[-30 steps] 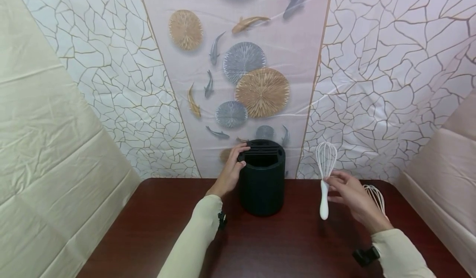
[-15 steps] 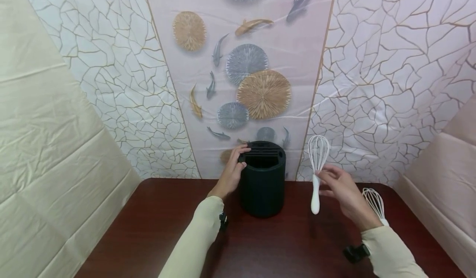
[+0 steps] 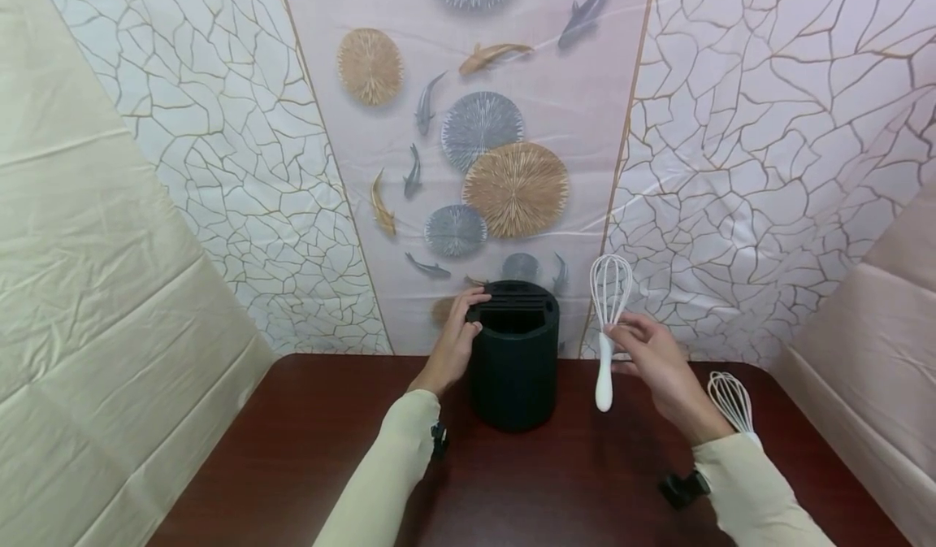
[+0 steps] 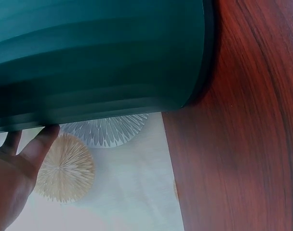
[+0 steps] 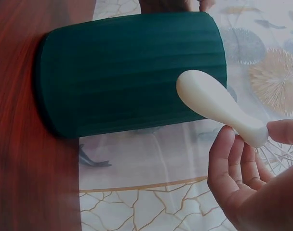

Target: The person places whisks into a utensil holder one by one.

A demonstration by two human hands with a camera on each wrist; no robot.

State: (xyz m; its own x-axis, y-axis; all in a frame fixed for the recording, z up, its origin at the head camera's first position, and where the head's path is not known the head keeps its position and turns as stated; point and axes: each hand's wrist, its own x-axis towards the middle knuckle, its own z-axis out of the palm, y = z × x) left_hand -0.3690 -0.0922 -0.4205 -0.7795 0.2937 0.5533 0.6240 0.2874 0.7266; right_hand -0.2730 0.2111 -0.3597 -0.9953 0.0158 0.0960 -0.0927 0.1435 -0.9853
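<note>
My left hand [image 3: 451,349] touches the left side of a dark green utensil holder [image 3: 513,380], its fingertips at the upper rim. The holder stands upright on the table, with an opening in front and narrow slots behind. In the left wrist view, fairly straight fingers [image 4: 38,144] meet the holder's ribbed wall. My right hand [image 3: 654,364] pinches a white whisk [image 3: 605,360] near the neck of its handle, wires up and handle hanging down. The whisk is in the air right of the holder, apart from it in the head view. The right wrist view shows the handle [image 5: 209,98] between thumb and fingers.
A second white whisk [image 3: 731,401] lies at the table's right, partly hidden by the right forearm. The dark red wooden table [image 3: 512,490] ends at a patterned backdrop [image 3: 453,165]. Pale cloth panels [image 3: 110,352] flank both sides.
My right hand has carried the whisk left and slightly up, nearer the utensil holder. More of the second whisk shows now. The left hand keeps its place on the holder.
</note>
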